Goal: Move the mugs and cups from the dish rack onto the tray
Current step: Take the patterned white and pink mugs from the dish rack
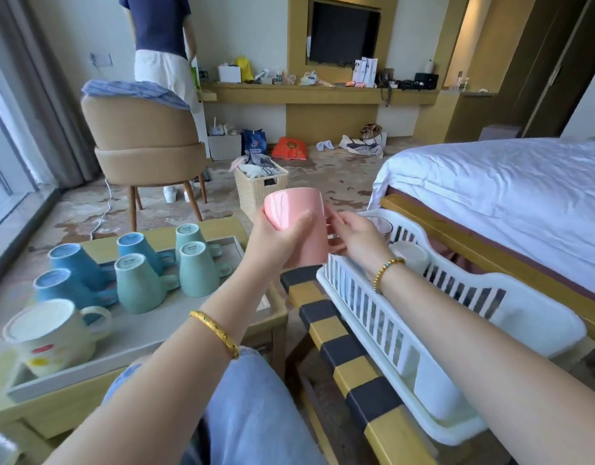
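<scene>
Mostly done | tray [175, 333]: 7 mugs | pink mug [298, 226] gripped by left hand [282, 239], right hand [353, 234] at its handle | dish rack [363, 313]: 2 left

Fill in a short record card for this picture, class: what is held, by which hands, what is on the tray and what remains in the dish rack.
held item: pink mug, upside down, above the gap between tray and rack
left hand: wrapped around the mug's body
right hand: at the mug's handle side
tray: three blue mugs, three green mugs, one cream mug, all upside down
dish rack: white; a glass cup and a white cup at its far end
</scene>
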`<action>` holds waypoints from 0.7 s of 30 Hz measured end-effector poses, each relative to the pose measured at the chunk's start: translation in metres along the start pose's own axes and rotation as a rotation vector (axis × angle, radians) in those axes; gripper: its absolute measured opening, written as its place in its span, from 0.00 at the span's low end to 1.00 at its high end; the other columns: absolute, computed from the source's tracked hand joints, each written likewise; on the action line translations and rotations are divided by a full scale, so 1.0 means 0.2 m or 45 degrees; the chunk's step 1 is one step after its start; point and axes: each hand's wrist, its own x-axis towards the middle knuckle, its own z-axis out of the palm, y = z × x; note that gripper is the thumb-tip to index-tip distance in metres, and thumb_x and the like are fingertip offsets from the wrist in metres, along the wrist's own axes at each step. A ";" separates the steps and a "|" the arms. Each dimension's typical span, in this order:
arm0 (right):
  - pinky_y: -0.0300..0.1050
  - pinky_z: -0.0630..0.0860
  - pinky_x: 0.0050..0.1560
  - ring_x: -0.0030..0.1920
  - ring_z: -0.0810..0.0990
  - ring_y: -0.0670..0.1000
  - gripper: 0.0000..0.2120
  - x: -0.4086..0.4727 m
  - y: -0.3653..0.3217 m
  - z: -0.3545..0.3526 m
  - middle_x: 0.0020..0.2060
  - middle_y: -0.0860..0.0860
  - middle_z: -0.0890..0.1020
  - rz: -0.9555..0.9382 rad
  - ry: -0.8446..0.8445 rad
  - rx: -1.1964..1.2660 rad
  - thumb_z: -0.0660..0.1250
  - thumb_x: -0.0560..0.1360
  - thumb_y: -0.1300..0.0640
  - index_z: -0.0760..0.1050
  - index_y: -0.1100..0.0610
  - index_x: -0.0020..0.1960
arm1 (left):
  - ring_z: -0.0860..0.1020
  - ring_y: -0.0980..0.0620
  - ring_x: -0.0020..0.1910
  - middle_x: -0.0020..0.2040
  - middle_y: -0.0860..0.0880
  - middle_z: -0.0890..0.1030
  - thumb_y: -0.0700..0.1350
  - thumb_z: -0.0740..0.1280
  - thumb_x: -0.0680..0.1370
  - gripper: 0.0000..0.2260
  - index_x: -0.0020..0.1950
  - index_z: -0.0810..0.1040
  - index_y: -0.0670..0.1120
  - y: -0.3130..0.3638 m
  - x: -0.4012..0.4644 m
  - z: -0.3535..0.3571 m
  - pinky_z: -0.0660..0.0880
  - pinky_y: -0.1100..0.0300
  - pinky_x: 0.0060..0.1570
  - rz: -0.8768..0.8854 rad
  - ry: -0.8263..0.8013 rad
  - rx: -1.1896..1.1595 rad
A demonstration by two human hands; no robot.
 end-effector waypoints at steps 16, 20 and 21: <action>0.32 0.78 0.39 0.49 0.79 0.52 0.09 0.05 0.15 1.10 0.43 0.50 0.79 0.030 -0.433 -0.178 0.55 0.81 0.61 0.71 0.55 0.46 | 0.71 0.52 0.54 0.58 0.51 0.70 0.48 0.75 0.67 0.39 0.71 0.57 0.49 -0.44 -0.04 -0.98 0.69 0.60 0.51 -0.112 0.211 0.384; 0.61 0.77 0.55 0.52 0.79 0.60 0.08 0.05 0.24 1.22 0.49 0.60 0.80 0.044 -0.471 -0.273 0.55 0.81 0.61 0.71 0.60 0.47 | 0.71 0.51 0.55 0.57 0.51 0.69 0.47 0.76 0.67 0.39 0.70 0.56 0.48 -0.51 -0.03 -1.08 0.70 0.58 0.54 -0.138 0.123 0.520; 0.62 0.77 0.55 0.52 0.80 0.61 0.08 0.05 0.25 1.24 0.48 0.60 0.80 0.046 -0.470 -0.284 0.55 0.80 0.61 0.71 0.61 0.47 | 0.71 0.52 0.55 0.57 0.51 0.69 0.47 0.76 0.67 0.39 0.70 0.57 0.46 -0.52 -0.02 -1.10 0.70 0.58 0.54 -0.127 0.107 0.597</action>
